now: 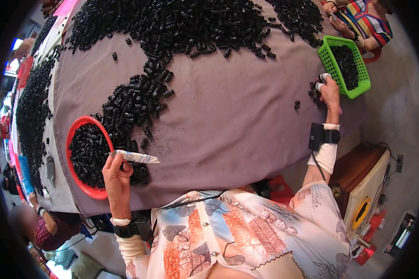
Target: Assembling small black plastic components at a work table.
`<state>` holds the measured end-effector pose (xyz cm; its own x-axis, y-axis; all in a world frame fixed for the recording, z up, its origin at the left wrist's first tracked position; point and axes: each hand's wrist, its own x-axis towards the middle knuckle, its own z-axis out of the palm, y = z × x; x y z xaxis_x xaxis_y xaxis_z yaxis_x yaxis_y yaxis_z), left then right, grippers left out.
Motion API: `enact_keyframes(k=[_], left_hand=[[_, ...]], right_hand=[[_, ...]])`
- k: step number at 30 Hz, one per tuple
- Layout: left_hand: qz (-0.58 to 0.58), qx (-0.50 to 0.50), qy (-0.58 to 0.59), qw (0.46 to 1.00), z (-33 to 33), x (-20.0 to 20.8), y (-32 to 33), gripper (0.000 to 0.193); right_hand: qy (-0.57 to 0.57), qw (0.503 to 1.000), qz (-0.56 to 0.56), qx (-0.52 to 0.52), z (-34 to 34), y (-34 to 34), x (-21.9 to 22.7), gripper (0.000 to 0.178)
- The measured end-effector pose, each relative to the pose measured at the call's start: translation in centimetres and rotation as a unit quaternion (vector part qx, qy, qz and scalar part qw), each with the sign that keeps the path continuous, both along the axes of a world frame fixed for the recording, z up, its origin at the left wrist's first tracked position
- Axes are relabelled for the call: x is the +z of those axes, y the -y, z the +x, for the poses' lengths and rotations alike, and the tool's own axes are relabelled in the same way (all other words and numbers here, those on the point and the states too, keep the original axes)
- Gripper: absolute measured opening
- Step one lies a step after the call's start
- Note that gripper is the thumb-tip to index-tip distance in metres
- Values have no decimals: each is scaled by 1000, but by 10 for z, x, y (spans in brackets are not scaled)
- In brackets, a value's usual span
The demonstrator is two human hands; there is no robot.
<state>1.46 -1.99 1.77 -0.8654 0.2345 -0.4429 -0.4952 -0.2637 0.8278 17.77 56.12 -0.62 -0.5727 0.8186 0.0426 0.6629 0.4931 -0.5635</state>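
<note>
My left hand [118,181] is closed on a slim, tapered white tool with blue marks [142,158], its point toward the right. Beside and partly under that hand stands a round red basin [69,149] full of small black cylindrical plastic parts [88,149]. Over at the table's right edge, my right hand [330,96] has its fingers curled round some small black parts [313,90]; white wraps cover the fingertips. Just beyond it sits a green slotted basket [364,88] with black parts inside.
A large heap of black parts [172,23] covers the far side of the purple-grey tablecloth [228,107] and trails down to the basin. A person in a striped top [370,21] works at the far right. Another person [49,228] sits at the left. A wooden cabinet [358,172] stands at right.
</note>
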Motion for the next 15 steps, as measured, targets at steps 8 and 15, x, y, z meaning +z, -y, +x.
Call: enact_keyframes(k=[8, 15], left_hand=[[-9, 3, 4, 1000, -2, -2, -4, 12], [-1, -9, 5, 1000, -3, -2, -4, 11]], right_hand=[[-5, 997, -56, -60, 7, 0, 3, 13], [-2, 996, -28, -89, 10, -1, 2, 15]])
